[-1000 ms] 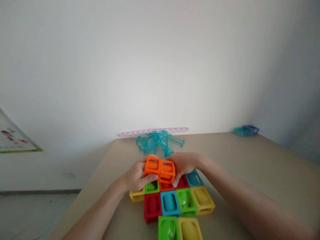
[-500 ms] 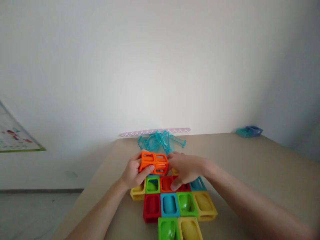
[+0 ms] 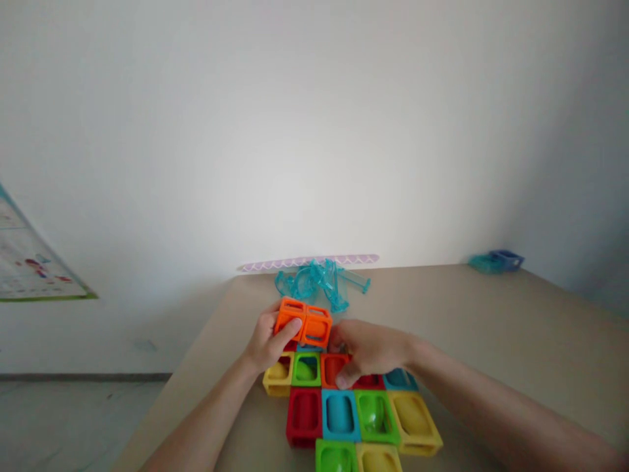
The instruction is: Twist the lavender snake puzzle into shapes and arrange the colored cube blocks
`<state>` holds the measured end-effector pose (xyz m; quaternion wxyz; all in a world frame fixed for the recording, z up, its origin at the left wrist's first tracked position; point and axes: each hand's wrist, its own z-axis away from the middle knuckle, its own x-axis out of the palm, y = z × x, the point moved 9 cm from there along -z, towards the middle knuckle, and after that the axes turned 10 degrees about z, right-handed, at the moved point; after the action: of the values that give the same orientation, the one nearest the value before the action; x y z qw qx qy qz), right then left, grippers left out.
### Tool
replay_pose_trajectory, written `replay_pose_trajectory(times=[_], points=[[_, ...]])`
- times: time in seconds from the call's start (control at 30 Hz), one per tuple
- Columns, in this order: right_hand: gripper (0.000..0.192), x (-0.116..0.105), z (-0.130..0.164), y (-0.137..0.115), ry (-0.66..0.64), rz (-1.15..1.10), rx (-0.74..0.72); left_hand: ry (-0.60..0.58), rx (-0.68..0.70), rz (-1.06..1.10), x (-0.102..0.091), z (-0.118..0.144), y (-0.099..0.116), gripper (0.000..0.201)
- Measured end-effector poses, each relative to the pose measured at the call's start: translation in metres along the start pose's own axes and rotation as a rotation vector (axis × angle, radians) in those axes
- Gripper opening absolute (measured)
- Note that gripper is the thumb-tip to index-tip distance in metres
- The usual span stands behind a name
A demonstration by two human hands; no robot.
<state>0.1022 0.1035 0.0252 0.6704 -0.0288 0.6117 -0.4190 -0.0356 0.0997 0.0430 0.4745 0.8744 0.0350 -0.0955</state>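
Note:
My left hand (image 3: pixel 268 342) holds a pair of joined orange hollow blocks (image 3: pixel 303 322) just above the far left part of a flat cluster of coloured hollow blocks (image 3: pixel 344 413) lying on the beige table (image 3: pixel 491 328). My right hand (image 3: pixel 368 351) rests on the cluster's far row, its thumb on an orange block (image 3: pixel 333 367) and its fingers over red and blue ones. The cluster shows yellow, green, red, blue and orange blocks side by side.
A pile of clear teal plastic track pieces (image 3: pixel 319 282) lies behind the blocks near the table's far edge, with a lilac scalloped strip (image 3: pixel 307 261) along the wall. Small blue and teal parts (image 3: pixel 496 261) sit at the far right corner. A poster (image 3: pixel 29 262) hangs at left.
The orange pair has been lifted off the cluster and carried back and left in my left hand. My right hand has let go of it and come down onto the cluster's far row.

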Motion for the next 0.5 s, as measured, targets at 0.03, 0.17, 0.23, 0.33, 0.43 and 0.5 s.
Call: replay_pose_trajectory(times=[0.03,0.17,0.23,0.33,0.43,0.5], points=[[0.021,0.000,0.001,-0.001,0.046,0.015,-0.001,0.003,0.010,-0.014,0.000,-0.001,0.002,0.027],[0.028,-0.008,0.010,-0.007,0.389,0.160,-0.057,0.039,0.016,-0.033,-0.004,-0.003,0.001,0.023],[0.032,-0.008,0.015,-0.010,0.490,0.167,-0.109,0.054,-0.016,-0.011,-0.006,-0.003,-0.004,0.020],[0.037,-0.012,0.020,-0.008,0.567,0.008,-0.180,0.084,-0.099,0.052,-0.007,-0.003,-0.012,0.023],[0.036,-0.023,0.028,-0.002,0.668,-0.292,-0.279,0.126,-0.195,0.165,-0.007,-0.002,-0.021,0.026],[0.037,-0.029,0.029,0.005,0.720,-0.505,-0.334,0.160,-0.240,0.229,-0.007,-0.001,-0.026,0.032]])
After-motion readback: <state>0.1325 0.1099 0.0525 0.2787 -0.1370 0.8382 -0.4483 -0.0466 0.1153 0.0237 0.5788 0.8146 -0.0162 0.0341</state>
